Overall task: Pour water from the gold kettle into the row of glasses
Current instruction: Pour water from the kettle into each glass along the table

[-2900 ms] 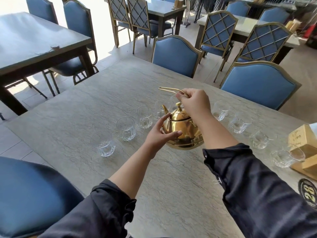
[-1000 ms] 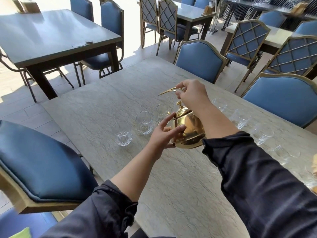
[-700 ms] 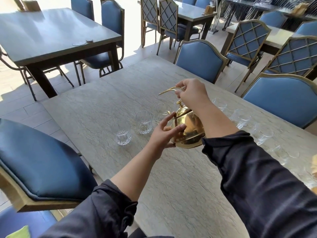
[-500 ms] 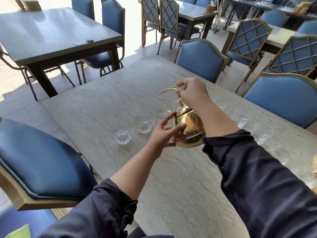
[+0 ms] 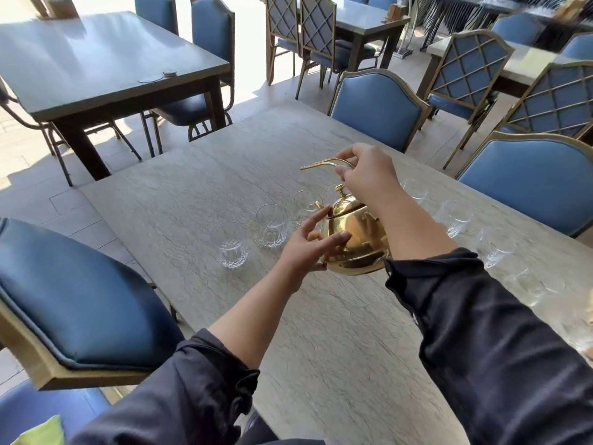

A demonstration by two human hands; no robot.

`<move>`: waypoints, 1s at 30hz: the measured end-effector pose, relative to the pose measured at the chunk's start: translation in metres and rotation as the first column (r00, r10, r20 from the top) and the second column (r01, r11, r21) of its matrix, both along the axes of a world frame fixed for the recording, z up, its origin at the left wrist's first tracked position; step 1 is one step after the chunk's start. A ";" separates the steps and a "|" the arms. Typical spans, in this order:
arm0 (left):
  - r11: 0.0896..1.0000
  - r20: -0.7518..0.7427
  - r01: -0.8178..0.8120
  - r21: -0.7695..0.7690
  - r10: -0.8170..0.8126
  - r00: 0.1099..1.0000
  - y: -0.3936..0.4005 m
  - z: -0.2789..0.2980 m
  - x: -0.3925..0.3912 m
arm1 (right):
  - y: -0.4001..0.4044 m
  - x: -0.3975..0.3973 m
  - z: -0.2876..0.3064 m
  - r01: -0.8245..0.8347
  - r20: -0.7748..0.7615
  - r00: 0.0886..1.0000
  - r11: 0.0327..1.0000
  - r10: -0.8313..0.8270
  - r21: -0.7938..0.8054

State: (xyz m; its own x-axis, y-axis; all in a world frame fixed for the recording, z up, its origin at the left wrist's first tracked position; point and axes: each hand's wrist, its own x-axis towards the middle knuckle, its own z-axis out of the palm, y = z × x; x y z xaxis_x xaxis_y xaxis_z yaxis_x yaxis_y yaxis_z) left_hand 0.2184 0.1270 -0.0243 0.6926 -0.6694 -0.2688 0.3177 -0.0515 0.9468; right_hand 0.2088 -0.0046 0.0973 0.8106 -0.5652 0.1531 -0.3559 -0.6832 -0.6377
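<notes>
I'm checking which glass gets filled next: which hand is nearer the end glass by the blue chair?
Left. The left hand rests on the gold kettle side, just right of the end glass. The right hand grips the handle higher up, farther away.

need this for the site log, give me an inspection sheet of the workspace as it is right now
surface: grey stone-look table, bare in the near part
job's things: gold kettle held above the table, tilted, spout toward the third glass; row of glasses runs across the table, end glass and second glass to its left, more on the right; water levels cannot be told
clutter: nothing seen
grippers: right hand grips the kettle's handle; left hand rests straight fingers on the kettle's body
cables: nothing seen
surroundings: blue padded chairs around; dark table at far left
</notes>
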 end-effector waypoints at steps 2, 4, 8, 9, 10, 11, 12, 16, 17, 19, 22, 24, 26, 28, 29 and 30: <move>1.000 0.015 0.010 0.014 -0.010 1.000 0.001 -0.001 0.001 | 0.001 -0.007 -0.002 0.013 0.014 1.000 1.000 -0.013 0.024; 0.999 0.024 0.022 0.024 -0.023 0.999 0.003 -0.003 0.004 | 0.002 -0.014 -0.007 0.024 0.029 0.999 0.998 -0.026 0.054; 0.999 0.036 0.054 0.005 -0.054 0.998 0.009 -0.010 0.001 | 0.007 -0.028 -0.018 0.049 0.061 0.996 0.990 -0.058 0.135; 0.999 0.052 0.052 0.013 -0.053 0.997 0.011 -0.011 -0.001 | 0.009 -0.032 -0.020 0.052 0.070 0.995 0.985 -0.064 0.164; 0.999 0.071 0.051 0.019 -0.052 0.996 0.013 -0.010 -0.004 | 0.011 -0.036 -0.021 0.052 0.081 0.994 0.981 -0.068 0.189; 0.999 0.089 0.044 0.021 -0.046 0.995 0.015 -0.010 -0.006 | 0.014 -0.040 -0.023 0.052 0.093 0.993 0.977 -0.072 0.206; 0.999 0.102 0.044 0.030 -0.047 0.994 0.018 -0.009 -0.008 | 0.017 -0.043 -0.024 0.053 0.106 0.991 0.975 -0.078 0.215; 0.997 0.128 0.071 0.022 -0.073 0.989 0.031 -0.004 -0.011 | 0.028 -0.047 -0.020 0.042 0.132 0.989 0.975 -0.072 0.216; 0.998 0.134 0.059 0.024 -0.062 0.989 0.035 -0.002 -0.011 | 0.032 -0.047 -0.018 0.032 0.132 0.989 0.977 -0.061 0.212; 0.999 0.135 0.043 0.029 -0.047 0.990 0.044 0.000 -0.011 | 0.039 -0.045 -0.014 0.003 0.129 0.991 0.979 -0.030 0.202; 1.000 0.125 0.027 0.015 -0.029 0.992 0.057 0.001 -0.011 | 0.051 -0.039 -0.009 -0.048 0.118 0.993 0.984 0.028 0.173; 1.000 0.100 -0.006 0.005 0.005 0.995 0.065 -0.002 -0.011 | 0.059 -0.032 -0.006 -0.074 0.103 0.993 0.988 0.061 0.137; 1.000 0.038 -0.024 0.008 0.023 0.999 0.071 -0.003 -0.009 | 0.067 -0.024 -0.004 -0.095 0.080 0.993 0.989 0.086 0.113; 0.999 -0.012 -0.037 0.007 0.038 0.999 0.077 -0.001 -0.007 | 0.073 -0.016 -0.002 -0.105 0.058 0.993 0.989 0.100 0.102; 0.999 -0.027 -0.045 0.002 0.045 0.999 0.079 -0.001 -0.005 | 0.077 -0.012 0.000 -0.110 0.048 0.993 0.989 0.105 0.095; 0.999 -0.043 -0.046 -0.009 0.046 0.998 0.081 -0.001 -0.004 | 0.080 -0.008 0.001 -0.113 0.040 0.993 0.990 0.110 0.086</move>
State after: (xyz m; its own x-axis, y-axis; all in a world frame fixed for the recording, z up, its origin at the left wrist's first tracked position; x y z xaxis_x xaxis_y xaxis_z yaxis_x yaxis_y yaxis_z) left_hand 0.2146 0.2077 -0.0250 0.7108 -0.6398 -0.2921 0.3597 -0.0261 0.9327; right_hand 0.2010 0.0751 0.0980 0.8645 -0.4837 0.1369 -0.2563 -0.6584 -0.7077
